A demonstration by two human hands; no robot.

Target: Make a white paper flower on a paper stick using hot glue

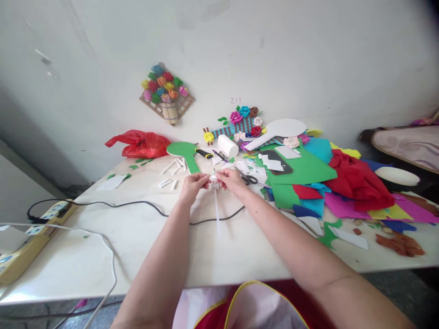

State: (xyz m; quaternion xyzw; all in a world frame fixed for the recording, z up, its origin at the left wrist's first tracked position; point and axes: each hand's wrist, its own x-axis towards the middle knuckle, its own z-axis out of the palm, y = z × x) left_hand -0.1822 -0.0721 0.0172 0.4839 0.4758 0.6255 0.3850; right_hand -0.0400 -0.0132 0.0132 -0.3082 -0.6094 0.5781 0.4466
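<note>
My left hand [196, 183] and my right hand [230, 181] meet above the middle of the table, fingertips pinched close together. Between them is a small white piece [214, 177], partly covered by the fingers; its exact kind is unclear. Just below the fingers, a translucent whitish stick [216, 208], like a glue stick, points toward me. Whether it joins the white piece I cannot tell. Black-handled scissors [251, 179] lie beside my right hand. Left of my left hand lie short white rolls [165, 183], and behind it a green paddle-shaped board [183, 150].
A power strip [41, 237] with a black cable [137, 202] crossing the table is at left. A red plastic bag [142, 145] sits behind. Coloured paper sheets [308, 169], a phone [276, 163] and a white roll [227, 146] lie at the back and right.
</note>
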